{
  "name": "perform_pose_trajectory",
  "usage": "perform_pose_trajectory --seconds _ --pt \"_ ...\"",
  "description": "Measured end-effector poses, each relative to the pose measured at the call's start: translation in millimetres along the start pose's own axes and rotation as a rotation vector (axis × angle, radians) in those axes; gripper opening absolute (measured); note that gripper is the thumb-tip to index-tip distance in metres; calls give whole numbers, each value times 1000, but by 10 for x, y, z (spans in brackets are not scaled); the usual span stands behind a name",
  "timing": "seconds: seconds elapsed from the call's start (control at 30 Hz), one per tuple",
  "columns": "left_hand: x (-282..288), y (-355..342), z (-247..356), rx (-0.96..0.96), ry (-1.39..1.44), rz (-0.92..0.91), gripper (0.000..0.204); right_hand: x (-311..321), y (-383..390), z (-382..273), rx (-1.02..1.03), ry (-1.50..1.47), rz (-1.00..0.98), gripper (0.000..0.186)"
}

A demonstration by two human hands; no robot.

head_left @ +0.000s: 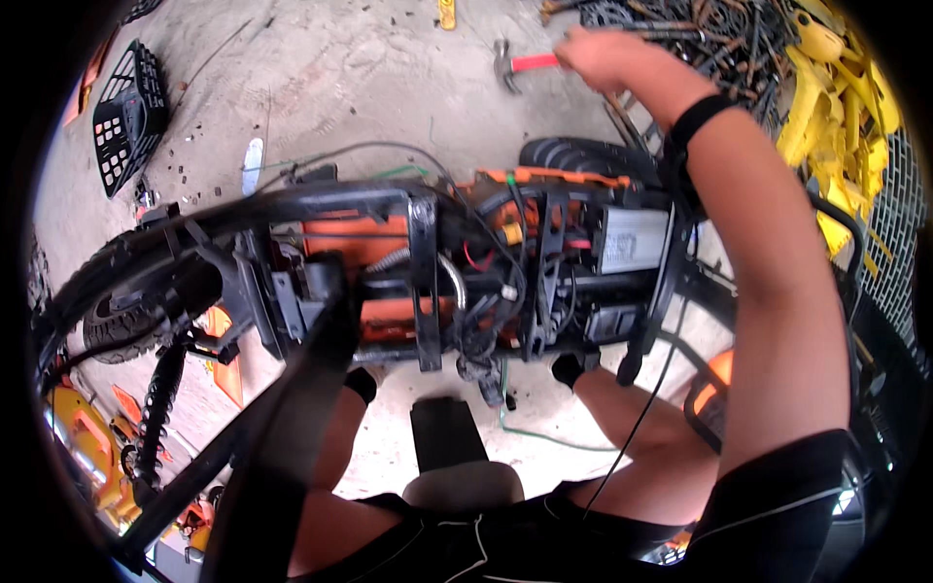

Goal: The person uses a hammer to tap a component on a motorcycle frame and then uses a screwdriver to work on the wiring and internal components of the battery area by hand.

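My right hand (598, 60) is closed around the red handle of a claw hammer (535, 62), held out at the far right over the floor. The hammer's metal head points left. Nearer to me stands a black tubular vehicle frame (425, 282) with orange panels (357, 238), loose wiring and a silver finned box (634, 240) at its right end. My right arm reaches past that end of the frame. My left hand does not show; a dark blurred bar (292, 437) crosses the lower left.
Rusty and black metal parts (719, 44) lie heaped behind my right hand, beside yellow plastic parts (826, 117). Tyres (583, 155) sit at both ends of the frame. A black slotted panel (131, 119) lies at the far left. My legs straddle a stool (465, 486).
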State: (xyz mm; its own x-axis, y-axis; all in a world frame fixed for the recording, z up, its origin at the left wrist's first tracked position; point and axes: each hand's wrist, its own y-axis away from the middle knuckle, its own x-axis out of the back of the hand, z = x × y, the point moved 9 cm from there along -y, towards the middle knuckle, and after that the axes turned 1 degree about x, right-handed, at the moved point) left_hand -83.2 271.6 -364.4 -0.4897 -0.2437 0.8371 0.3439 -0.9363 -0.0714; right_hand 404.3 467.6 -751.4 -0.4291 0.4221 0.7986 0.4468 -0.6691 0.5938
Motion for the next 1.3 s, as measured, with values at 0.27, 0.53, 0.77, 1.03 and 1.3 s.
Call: perform_pose_trajectory --seconds 0.27,0.53,0.77,1.03,1.3 --pt "156 142 83 -67 52 -31 33 1919 1348 -330 -438 -417 250 33" --pt "247 301 167 -169 108 -27 33 814 2786 -1881 -811 -1454 686 51" --pt "471 515 371 -241 98 29 34 366 3365 -2550 -1140 -1455 634 60" --pt "398 458 471 -326 144 -10 34 53 3377 -2690 -1182 -1295 595 60" --pt "330 564 669 -475 -7 32 36 -197 3453 -2727 -1224 -1362 625 56"
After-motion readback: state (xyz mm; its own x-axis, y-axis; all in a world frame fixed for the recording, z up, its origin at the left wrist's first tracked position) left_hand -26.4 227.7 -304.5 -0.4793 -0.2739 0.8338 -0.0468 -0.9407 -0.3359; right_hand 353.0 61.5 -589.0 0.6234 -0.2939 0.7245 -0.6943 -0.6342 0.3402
